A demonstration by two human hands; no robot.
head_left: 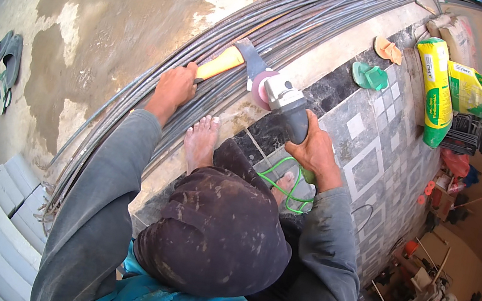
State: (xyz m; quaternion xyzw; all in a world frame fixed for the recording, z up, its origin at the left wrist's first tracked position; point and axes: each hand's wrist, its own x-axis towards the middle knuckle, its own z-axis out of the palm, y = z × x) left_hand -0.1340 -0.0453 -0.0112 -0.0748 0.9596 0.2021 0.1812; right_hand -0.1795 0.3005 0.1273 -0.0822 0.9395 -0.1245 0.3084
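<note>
Yellow-handled hatchet (227,63) over the long rods (316,21); our left hand (174,87) closed round its handle, right hand (318,153) wrapped round the grinder (286,98). Likely grinding the edge, we judge; next pass wants steady, light contact.

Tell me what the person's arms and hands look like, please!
The left sleeve and right sleeve are long, grey and wrinkled, with darker patches, reaching about to the wrists. The left hand and right hand are bare, with no gloves.

Metal rods (300,28) and sacks (435,86) (yellow-green) suggest a building site.
</note>
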